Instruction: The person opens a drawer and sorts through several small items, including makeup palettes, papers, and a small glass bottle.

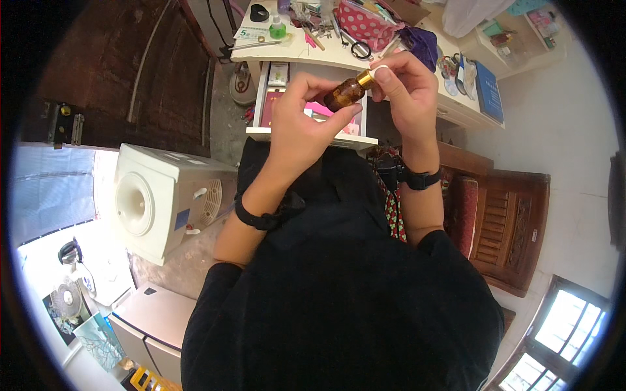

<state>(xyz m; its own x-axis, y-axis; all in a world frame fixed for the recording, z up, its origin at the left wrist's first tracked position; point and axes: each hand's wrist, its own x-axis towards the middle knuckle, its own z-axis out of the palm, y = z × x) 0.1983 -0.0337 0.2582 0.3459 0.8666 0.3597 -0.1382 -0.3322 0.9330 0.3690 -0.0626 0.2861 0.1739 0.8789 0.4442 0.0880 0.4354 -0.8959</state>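
Observation:
A small amber glass dropper bottle (343,96) is held tilted above an open drawer, its top end up toward the right. My left hand (301,120) is closed around the bottle's body, thumb below and fingers above. At the other end, my right hand (413,98) pinches the bottle's gold-collared cap (366,79) between thumb and fingers. The cap is seated on the bottle's neck, and part of its white top is covered by my fingers. Beneath my hands, the white drawer (261,133) holds a dark red booklet and pink items, partly hidden.
A cream desk (287,50) carries a green spray bottle (277,27), a pink polka-dot pouch (365,26), a black ring-shaped item (360,50) and a blue book (488,91). A carved wooden chair (508,225) stands right; a white appliance (163,195) stands left.

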